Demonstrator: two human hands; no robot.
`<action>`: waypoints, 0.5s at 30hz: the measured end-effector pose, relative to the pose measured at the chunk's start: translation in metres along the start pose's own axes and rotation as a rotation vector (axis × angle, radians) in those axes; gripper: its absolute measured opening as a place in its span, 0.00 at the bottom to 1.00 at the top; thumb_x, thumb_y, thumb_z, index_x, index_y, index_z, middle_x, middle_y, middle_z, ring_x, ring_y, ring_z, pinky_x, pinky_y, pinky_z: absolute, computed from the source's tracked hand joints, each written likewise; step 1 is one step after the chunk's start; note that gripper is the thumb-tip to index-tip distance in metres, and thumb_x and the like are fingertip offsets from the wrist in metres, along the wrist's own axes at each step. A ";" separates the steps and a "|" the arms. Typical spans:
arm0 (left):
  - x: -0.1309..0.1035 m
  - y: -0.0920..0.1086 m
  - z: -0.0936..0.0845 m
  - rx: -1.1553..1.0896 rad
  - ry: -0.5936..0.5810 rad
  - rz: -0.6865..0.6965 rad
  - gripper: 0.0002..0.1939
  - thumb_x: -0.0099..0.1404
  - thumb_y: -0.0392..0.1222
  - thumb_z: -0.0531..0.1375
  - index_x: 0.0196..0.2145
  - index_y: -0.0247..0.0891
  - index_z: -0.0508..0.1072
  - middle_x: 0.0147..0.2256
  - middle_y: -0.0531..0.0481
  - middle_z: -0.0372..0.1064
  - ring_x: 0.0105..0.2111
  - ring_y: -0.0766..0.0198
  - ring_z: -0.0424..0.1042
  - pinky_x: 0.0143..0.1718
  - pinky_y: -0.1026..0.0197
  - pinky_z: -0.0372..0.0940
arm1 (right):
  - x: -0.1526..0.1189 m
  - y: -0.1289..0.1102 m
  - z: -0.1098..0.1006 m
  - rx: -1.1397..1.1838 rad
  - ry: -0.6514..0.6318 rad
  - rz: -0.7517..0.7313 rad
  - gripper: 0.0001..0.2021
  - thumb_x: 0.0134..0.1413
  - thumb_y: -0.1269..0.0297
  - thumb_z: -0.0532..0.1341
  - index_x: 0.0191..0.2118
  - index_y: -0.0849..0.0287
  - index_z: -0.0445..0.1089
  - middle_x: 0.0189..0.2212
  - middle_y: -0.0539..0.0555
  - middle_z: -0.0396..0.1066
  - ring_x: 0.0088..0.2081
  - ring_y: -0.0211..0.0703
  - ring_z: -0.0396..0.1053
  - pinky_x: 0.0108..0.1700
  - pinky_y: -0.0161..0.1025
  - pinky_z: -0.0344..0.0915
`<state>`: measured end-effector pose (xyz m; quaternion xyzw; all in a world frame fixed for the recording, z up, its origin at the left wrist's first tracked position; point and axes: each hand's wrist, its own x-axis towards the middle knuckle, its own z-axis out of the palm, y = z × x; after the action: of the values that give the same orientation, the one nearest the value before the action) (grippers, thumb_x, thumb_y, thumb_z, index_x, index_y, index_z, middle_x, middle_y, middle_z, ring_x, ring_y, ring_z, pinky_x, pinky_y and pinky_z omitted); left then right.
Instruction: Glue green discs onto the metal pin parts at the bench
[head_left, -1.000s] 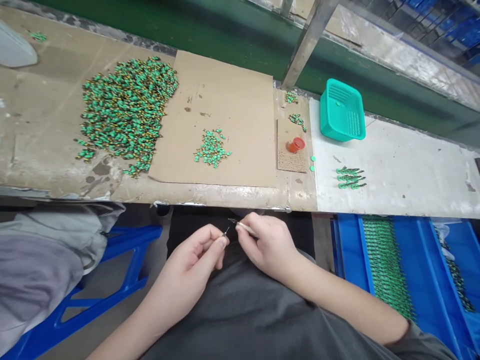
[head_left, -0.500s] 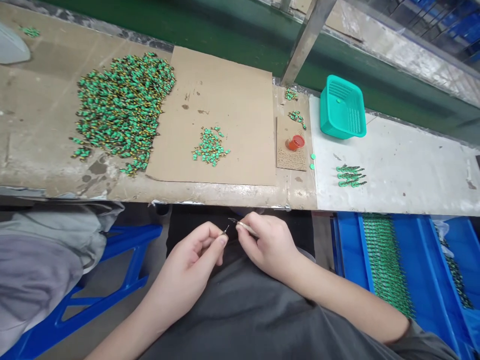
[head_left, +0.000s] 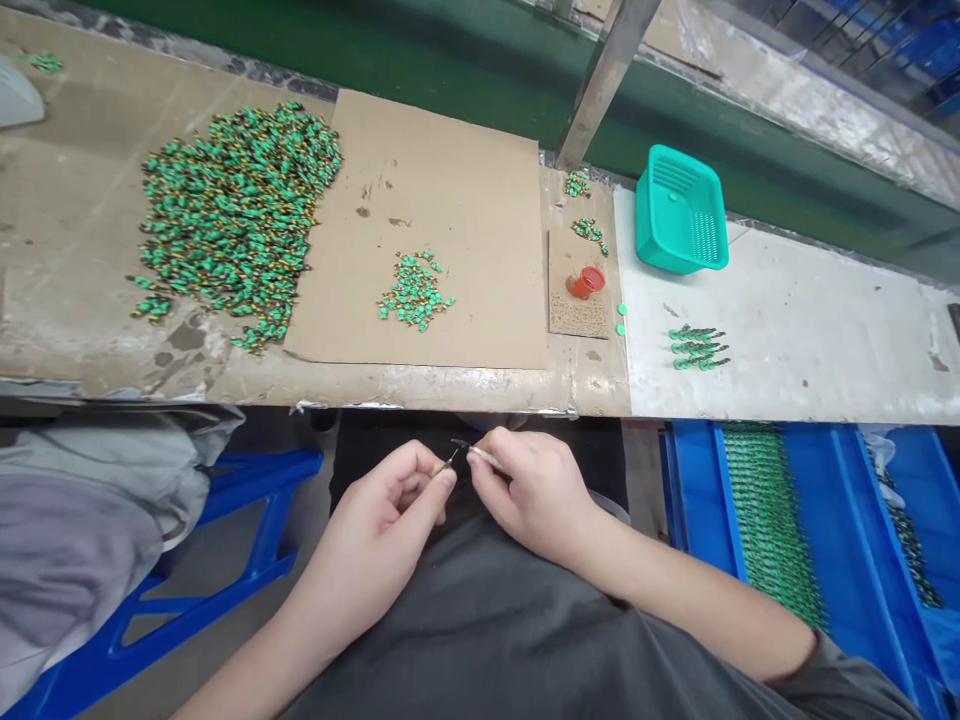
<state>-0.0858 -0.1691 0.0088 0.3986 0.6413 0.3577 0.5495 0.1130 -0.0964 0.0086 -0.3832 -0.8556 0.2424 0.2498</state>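
Left fingers pinch a tiny piece, right fingers a thin tool. Green rows look finished; the heap looks undone.

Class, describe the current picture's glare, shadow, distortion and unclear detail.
In the head view, pale glare and a slight bow along the workbench's front edge; same head view, deep shadow underneath; also there, the slim piece in the left hand and the pale-handled tool in the right hand too small for detail.

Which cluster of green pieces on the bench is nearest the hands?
The loose cluster of small green pieces on the large, flat brown cardboard sheet; it lies beyond the left hand, the others farther off.
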 end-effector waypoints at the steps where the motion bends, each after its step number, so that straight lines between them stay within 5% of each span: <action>1: 0.000 0.000 0.000 0.002 0.004 -0.002 0.22 0.75 0.64 0.65 0.33 0.44 0.73 0.26 0.54 0.71 0.27 0.64 0.69 0.29 0.65 0.64 | 0.000 0.000 0.000 -0.010 0.007 0.016 0.13 0.80 0.65 0.60 0.37 0.52 0.67 0.27 0.47 0.77 0.27 0.39 0.74 0.34 0.39 0.64; 15: 0.000 -0.002 -0.001 0.026 0.012 0.007 0.22 0.75 0.64 0.65 0.34 0.44 0.74 0.27 0.54 0.71 0.28 0.64 0.70 0.30 0.65 0.65 | -0.001 0.002 0.001 0.036 0.026 -0.015 0.12 0.79 0.65 0.61 0.37 0.52 0.68 0.27 0.47 0.78 0.27 0.39 0.74 0.34 0.38 0.65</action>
<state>-0.0871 -0.1702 0.0072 0.4059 0.6478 0.3536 0.5390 0.1141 -0.0964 0.0058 -0.3753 -0.8506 0.2510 0.2695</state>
